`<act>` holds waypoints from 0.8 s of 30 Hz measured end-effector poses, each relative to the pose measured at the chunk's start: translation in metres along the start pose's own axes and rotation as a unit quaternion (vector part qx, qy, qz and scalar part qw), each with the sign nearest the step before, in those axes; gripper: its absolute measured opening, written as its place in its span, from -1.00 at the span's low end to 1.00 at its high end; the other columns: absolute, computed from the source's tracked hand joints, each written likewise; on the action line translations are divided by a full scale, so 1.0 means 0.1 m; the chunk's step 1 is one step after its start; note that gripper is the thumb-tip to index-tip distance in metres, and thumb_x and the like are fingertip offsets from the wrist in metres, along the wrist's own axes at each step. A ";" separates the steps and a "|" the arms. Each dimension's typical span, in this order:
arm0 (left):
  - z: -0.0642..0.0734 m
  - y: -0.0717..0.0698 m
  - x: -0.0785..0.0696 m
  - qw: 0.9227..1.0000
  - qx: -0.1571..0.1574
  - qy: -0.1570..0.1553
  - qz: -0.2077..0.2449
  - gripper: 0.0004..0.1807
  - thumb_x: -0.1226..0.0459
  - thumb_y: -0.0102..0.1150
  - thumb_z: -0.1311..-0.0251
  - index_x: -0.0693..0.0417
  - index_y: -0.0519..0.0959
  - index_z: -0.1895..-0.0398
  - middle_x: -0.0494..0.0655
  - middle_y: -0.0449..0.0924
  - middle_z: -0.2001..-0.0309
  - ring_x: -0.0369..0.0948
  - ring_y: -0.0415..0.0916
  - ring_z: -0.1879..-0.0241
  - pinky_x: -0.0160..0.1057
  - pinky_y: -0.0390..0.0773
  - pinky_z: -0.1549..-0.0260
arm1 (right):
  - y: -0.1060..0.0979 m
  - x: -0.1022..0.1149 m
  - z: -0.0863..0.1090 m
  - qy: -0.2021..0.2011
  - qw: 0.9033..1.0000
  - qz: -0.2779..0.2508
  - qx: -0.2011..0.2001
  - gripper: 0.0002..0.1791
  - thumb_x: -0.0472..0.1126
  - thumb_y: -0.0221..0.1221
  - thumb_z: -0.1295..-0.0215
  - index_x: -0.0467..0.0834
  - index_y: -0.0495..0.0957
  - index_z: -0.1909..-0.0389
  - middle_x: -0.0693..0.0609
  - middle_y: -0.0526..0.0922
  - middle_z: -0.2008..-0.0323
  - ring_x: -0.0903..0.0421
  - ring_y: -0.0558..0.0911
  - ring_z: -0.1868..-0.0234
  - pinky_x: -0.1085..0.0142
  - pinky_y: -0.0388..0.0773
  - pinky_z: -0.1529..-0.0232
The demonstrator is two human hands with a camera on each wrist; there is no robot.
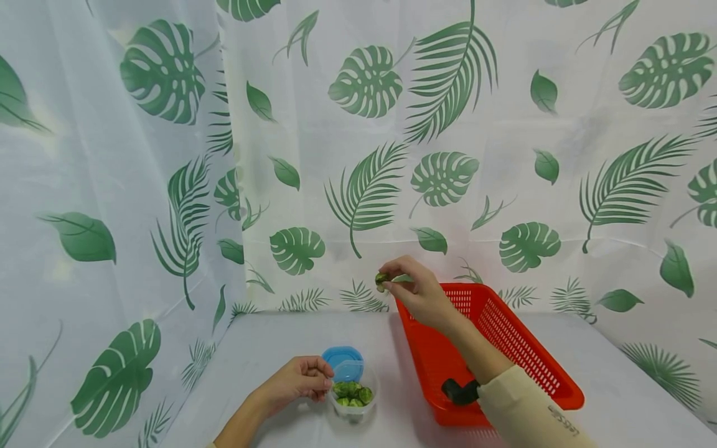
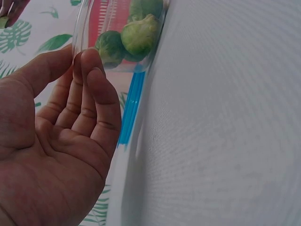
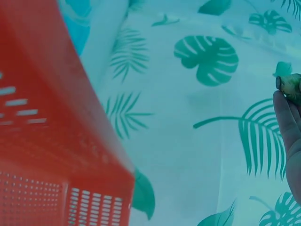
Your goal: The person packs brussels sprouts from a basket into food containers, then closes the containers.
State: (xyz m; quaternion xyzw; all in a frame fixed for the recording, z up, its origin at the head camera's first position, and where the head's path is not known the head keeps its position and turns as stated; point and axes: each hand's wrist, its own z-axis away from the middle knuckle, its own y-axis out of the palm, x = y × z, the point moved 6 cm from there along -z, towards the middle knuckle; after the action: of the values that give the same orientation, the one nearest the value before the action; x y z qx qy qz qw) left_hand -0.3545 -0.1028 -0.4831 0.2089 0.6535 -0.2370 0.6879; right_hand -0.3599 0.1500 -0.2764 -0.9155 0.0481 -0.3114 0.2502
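Note:
A clear plastic container (image 1: 374,379) holding several Brussels sprouts (image 1: 351,393) stands on the table. My left hand (image 1: 302,381) pinches its near-left rim between thumb and fingertips; in the left wrist view the sprouts (image 2: 140,36) show through the clear wall. Up in the air, above the far left corner of a red basket (image 1: 417,348), my right hand (image 1: 421,295) holds a single Brussels sprout (image 1: 382,281) between thumb and fingers. At the right wrist view's edge, that sprout's cut stem end faces left.
A blue lid (image 1: 343,362) lies just behind the container. The red perforated basket takes up the table's right side, under my right forearm. A black object (image 1: 460,392) shows beside the right sleeve, its kind unclear. Leaf-patterned curtains (image 1: 370,186) hang behind and at left.

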 end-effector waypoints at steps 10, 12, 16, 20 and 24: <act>0.01 0.01 -0.03 1.000 0.002 0.002 0.002 -0.59 0.31 0.32 -0.35 0.45 0.50 -0.11 -0.16 0.70 0.33 -0.28 0.64 0.36 -0.27 0.68 0.27 | 0.11 0.13 -0.02 -0.032 0.999 -0.025 -0.007 -0.74 -0.47 0.19 -0.45 -0.23 0.59 -0.09 -0.13 0.63 0.00 -0.05 0.65 -0.01 0.38 0.69 -0.03; 0.01 0.01 -0.03 1.000 0.002 0.002 0.002 -0.59 0.31 0.32 -0.35 0.45 0.50 -0.10 -0.16 0.70 0.33 -0.28 0.64 0.36 -0.27 0.68 0.27 | 0.13 0.14 -0.02 -0.032 0.999 -0.030 -0.008 -0.74 -0.47 0.19 -0.44 -0.24 0.59 -0.08 -0.13 0.63 0.00 -0.06 0.65 -0.01 0.38 0.69 -0.03; 0.01 0.00 -0.02 1.000 0.002 0.001 0.002 -0.58 0.30 0.33 -0.35 0.45 0.51 -0.10 -0.16 0.70 0.33 -0.28 0.64 0.36 -0.27 0.68 0.27 | 0.17 0.15 -0.01 -0.027 0.999 -0.033 -0.005 -0.75 -0.46 0.19 -0.44 -0.24 0.59 -0.08 -0.14 0.63 0.01 -0.06 0.65 -0.01 0.37 0.70 -0.01; 0.00 0.00 0.00 1.000 0.001 0.000 0.002 -0.58 0.30 0.33 -0.34 0.44 0.51 -0.10 -0.16 0.70 0.33 -0.28 0.64 0.36 -0.27 0.68 0.27 | 0.22 0.16 0.01 -0.022 0.999 -0.028 -0.002 -0.75 -0.44 0.21 -0.44 -0.22 0.59 -0.08 -0.12 0.63 0.01 -0.05 0.65 -0.02 0.35 0.71 0.01; 0.00 0.00 0.00 1.000 -0.002 -0.002 0.004 -0.59 0.30 0.34 -0.34 0.44 0.51 -0.09 -0.15 0.71 0.33 -0.28 0.64 0.36 -0.27 0.68 0.27 | 0.26 0.14 0.03 -0.017 0.999 -0.028 0.001 -0.75 -0.42 0.22 -0.44 -0.21 0.59 -0.08 -0.10 0.63 0.00 -0.04 0.65 -0.03 0.35 0.70 0.01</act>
State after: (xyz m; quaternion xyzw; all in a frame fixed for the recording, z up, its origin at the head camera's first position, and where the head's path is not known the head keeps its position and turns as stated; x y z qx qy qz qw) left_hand -0.3550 -0.1031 -0.4835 0.2093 0.6516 -0.2335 0.6907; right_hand -0.3450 0.1246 -0.2831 -0.9213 0.0179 -0.3027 0.2435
